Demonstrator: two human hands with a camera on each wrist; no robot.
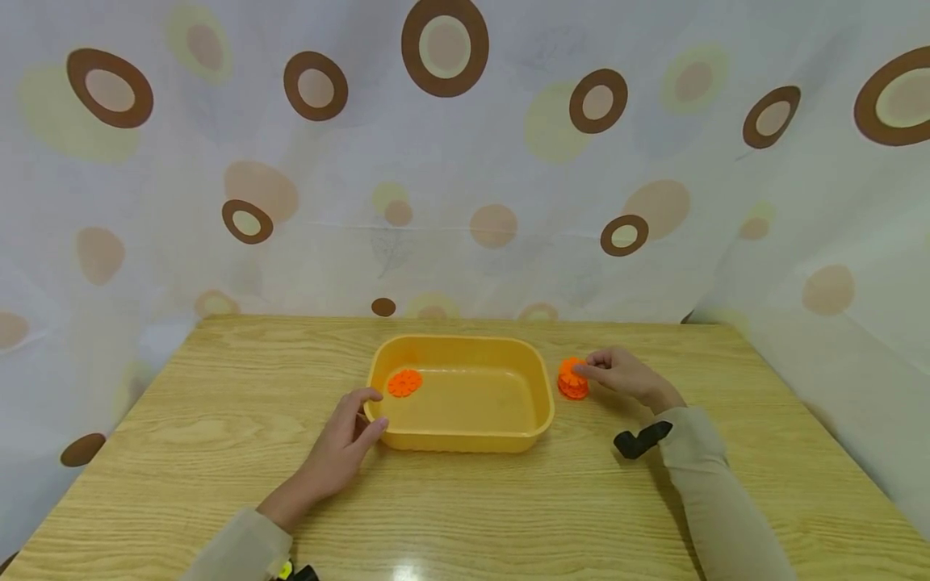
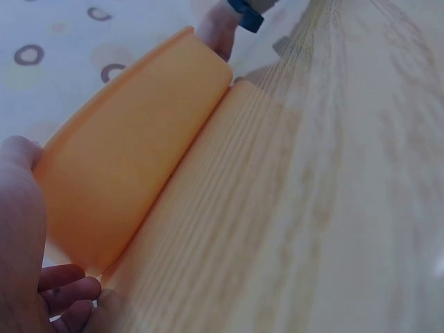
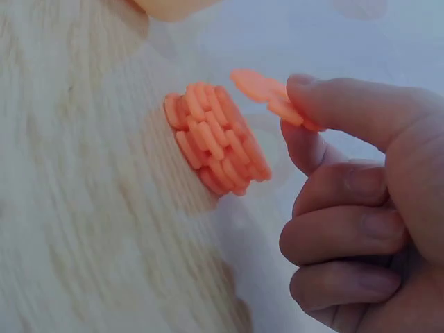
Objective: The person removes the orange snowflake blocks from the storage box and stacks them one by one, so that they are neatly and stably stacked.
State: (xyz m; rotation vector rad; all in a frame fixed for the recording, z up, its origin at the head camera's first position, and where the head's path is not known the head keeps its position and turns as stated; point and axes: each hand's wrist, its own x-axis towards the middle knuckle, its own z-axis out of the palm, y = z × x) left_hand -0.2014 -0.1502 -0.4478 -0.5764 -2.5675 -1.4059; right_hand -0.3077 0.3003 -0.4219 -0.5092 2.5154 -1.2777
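A yellow plastic basin (image 1: 465, 442) stands on the table, with a flat orange notched disc (image 1: 404, 382) lying inside at its left. My left hand (image 1: 340, 445) grips the basin's left end, thumb and a finger over the rim; the left wrist view shows other fingers curled low against its outside. To the right of the basin is a short stack of orange notched discs (image 3: 216, 142). Just above that stack, my right hand (image 3: 347, 201) pinches one orange notched disc (image 3: 260, 90) between thumb and index finger, the other fingers curled in. In the right wrist view the pinched disc is apart from the stack.
The wood-grain table (image 1: 465, 516) runs back to a patterned cloth (image 1: 450, 274) hanging behind it and at the sides. A black strap piece (image 1: 643, 440) juts from the right wrist over the table. Another dark device (image 1: 298, 572) sits at the left wrist.
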